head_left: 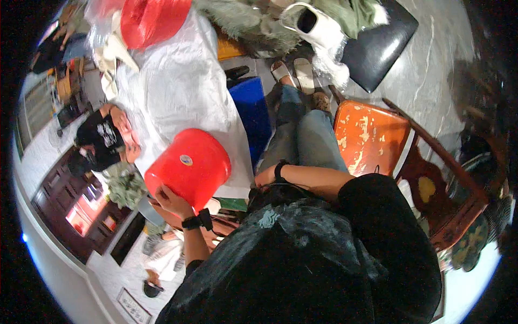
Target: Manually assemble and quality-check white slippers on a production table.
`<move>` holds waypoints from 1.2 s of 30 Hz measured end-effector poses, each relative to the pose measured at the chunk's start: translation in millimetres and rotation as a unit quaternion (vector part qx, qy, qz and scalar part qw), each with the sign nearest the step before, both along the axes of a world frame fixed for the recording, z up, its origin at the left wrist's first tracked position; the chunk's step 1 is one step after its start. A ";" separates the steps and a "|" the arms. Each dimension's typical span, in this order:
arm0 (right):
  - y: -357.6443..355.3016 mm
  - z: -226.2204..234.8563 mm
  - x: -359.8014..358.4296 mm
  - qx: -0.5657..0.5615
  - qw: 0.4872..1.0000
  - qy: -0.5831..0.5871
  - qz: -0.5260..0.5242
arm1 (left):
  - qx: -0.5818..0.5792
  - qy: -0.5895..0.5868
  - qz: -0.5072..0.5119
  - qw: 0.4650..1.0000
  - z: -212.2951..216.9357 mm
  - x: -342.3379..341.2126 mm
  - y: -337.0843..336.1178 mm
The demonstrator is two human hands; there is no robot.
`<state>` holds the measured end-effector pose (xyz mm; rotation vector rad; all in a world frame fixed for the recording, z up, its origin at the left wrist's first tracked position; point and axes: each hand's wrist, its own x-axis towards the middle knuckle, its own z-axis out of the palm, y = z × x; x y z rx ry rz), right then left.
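Note:
A red plastic bucket (197, 162) with a small round sticker on its side leans over the edge of a white-covered table (167, 81). My left hand (175, 202), with a black strap device on the wrist, grips the bucket at its near left end; some of the fingertips are hidden from view. Close to my waist, apart from the bucket, is my right hand (264, 176), a black band on its wrist. Its fingers are partly hidden against my dark clothing.
Another red plastic item (154, 21) lies on the table's far end. A blue bin (251, 116) stands beside my legs. To my right are a worn orange stool (369, 135) and a wooden chair (458, 200). At left, a person in black (100, 135) holds something pink.

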<state>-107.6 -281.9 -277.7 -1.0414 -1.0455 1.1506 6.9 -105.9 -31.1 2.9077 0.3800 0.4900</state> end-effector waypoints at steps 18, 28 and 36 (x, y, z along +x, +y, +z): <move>-98.3 24.4 -18.5 -0.166 0.978 0.052 0.111 | -0.210 -0.114 0.049 0.970 -9.1 -7.7 29.6; -133.8 71.7 29.5 -0.214 0.960 0.155 0.093 | -0.191 -0.145 0.020 0.971 -6.8 -3.6 19.9; -131.8 62.9 33.4 -0.230 0.964 0.085 0.105 | -0.226 -0.084 0.013 0.970 -4.6 -0.9 20.0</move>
